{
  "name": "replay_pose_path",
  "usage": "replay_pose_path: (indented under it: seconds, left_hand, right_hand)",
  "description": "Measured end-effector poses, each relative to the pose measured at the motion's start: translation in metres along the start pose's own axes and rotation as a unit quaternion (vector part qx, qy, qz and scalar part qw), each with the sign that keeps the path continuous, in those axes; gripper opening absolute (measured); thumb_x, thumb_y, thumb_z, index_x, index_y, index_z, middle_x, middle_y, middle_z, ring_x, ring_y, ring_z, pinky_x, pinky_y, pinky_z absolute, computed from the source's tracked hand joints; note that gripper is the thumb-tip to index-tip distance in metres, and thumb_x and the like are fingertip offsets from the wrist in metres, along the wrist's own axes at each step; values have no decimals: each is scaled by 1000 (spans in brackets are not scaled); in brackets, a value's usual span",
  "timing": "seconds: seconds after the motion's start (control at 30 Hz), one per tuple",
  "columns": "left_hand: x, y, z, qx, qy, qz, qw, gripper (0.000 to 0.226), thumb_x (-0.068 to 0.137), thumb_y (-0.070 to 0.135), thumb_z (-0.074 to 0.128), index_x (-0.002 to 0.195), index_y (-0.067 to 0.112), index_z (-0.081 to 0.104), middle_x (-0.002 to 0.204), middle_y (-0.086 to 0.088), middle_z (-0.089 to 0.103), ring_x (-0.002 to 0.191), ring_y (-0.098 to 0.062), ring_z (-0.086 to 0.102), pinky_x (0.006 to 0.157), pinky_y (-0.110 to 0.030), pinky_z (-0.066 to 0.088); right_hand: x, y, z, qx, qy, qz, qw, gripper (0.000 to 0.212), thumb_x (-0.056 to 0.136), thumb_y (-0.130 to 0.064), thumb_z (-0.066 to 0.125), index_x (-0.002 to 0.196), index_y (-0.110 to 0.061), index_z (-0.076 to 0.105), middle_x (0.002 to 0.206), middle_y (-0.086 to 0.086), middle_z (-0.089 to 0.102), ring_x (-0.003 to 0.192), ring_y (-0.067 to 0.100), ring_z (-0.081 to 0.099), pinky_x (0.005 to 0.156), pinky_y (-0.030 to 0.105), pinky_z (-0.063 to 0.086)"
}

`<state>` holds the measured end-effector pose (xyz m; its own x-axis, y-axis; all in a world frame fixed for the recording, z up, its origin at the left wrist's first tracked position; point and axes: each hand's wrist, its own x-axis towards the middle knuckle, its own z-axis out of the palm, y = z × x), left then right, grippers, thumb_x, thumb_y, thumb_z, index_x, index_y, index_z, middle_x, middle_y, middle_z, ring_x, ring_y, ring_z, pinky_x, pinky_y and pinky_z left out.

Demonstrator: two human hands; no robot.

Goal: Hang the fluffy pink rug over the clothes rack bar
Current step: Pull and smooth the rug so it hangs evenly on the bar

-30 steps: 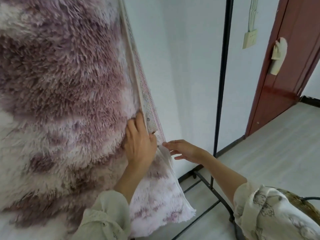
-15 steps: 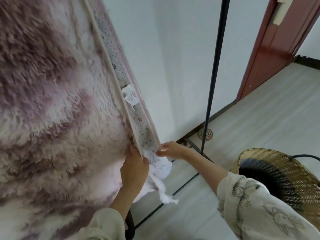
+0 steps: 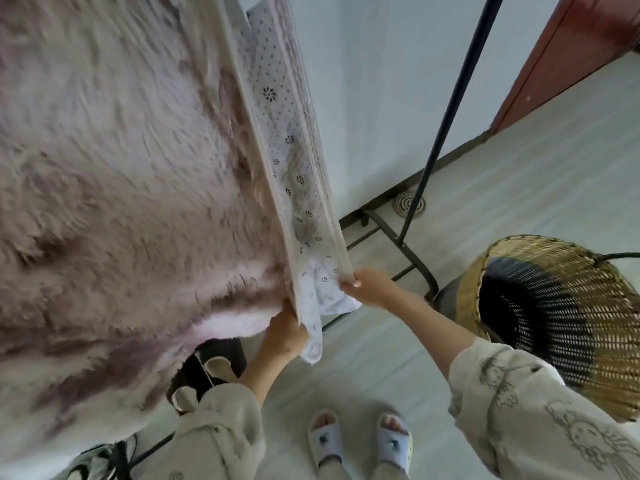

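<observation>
The fluffy pink rug hangs doubled, long axis running from 12 o'clock down toward 6 o'clock, its dotted flower-print backing facing the wall; no writing can be read, and the bar it hangs from is cut off above. The left hand grips the near layer's lower corner, fingers hidden behind the pile, and the right hand at 3 o'clock of it pinches the far layer's hem. The black rack upright and a woven basket stand toward 3 o'clock.
</observation>
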<state>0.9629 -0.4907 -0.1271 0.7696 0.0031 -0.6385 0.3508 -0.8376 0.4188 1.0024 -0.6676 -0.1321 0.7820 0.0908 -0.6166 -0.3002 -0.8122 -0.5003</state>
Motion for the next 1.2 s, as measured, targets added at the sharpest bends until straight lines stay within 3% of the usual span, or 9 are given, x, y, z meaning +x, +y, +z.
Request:
replay_pose_path:
  seconds: [0.1, 0.17, 0.3, 0.47, 0.53, 0.63, 0.9, 1.03, 1.2]
  left_hand:
    - [12, -5, 19, -108, -48, -62, 991, 52, 95, 16, 34, 145, 17, 17, 139, -17, 45, 116, -36, 53, 91, -39, 51]
    - [19, -8, 33, -213, -83, -98, 969, 48, 94, 19, 36, 141, 19, 25, 140, -10, 44, 117, -30, 53, 88, -43, 54]
    - [21, 4, 60, -281, -128, -98, 946, 32, 96, 19, 32, 128, 20, 41, 122, -1, 53, 107, -19, 55, 82, -35, 52]
    - [33, 16, 94, -154, -94, 2, 984, 42, 93, 14, 33, 133, 4, 39, 127, -17, 54, 111, -32, 55, 95, -43, 46]
    - [38, 18, 102, -154, -95, 37, 983, 65, 84, 19, 45, 144, 5, 23, 143, -17, 41, 130, -32, 43, 107, -43, 39]
    - [37, 13, 106, -162, -140, 71, 974, 103, 71, 26, 66, 148, 20, -1, 155, -4, 15, 143, -16, 19, 117, -35, 23]
    - [36, -13, 100, -101, -147, 87, 980, 105, 79, 2, 63, 148, 26, -13, 158, 6, -15, 147, -17, -4, 119, -39, 18]
    - [33, -6, 90, -105, -152, 94, 978, 93, 85, -4, 49, 148, 26, -13, 158, 8, -18, 147, -14, -5, 109, -22, 19]
    - [27, -3, 79, -119, -159, 87, 976, 79, 89, -10, 36, 150, 22, -3, 160, 5, -3, 147, -14, 4, 112, -21, 14]
  right_hand:
    - [2, 13, 16, 42, -15, 37, 998, 51, 100, -39, 32, 60, -11, 50, 64, 6, 49, 56, 17, 48, 53, 22, 36]
    - [1, 19, 24, 119, -38, 57, 991, 56, 99, -46, 27, 92, -8, 67, 94, 17, 64, 85, 28, 62, 76, 29, 49]
    - [3, 31, 34, 280, -56, 95, 954, 85, 86, -71, 23, 138, -8, 46, 144, 18, 45, 129, 34, 47, 108, 46, 39]
    - [12, 46, 41, 386, -71, 94, 915, 80, 87, -69, 23, 141, -12, 40, 145, 15, 45, 127, 32, 51, 101, 44, 48]
    - [15, 55, 46, 380, -79, 83, 918, 89, 76, -78, 29, 138, -17, 45, 143, 10, 48, 123, 26, 54, 101, 43, 48]
    - [16, 70, 56, 374, -70, 43, 924, 56, 89, -60, 39, 123, -19, 55, 135, 5, 55, 116, 20, 55, 103, 40, 45]
    - [0, 79, 50, 493, -139, -25, 859, 56, 72, -73, 48, 114, -38, 62, 126, -7, 63, 123, 13, 53, 104, 41, 39]
    - [-4, 67, 42, 465, -161, -56, 869, 79, 58, -72, 68, 127, -39, 51, 134, -8, 55, 126, 13, 49, 105, 40, 37]
    - [0, 51, 42, 353, 56, -27, 934, 29, 94, -19, 54, 119, -6, 60, 93, -3, 67, 88, 13, 61, 82, 26, 47]
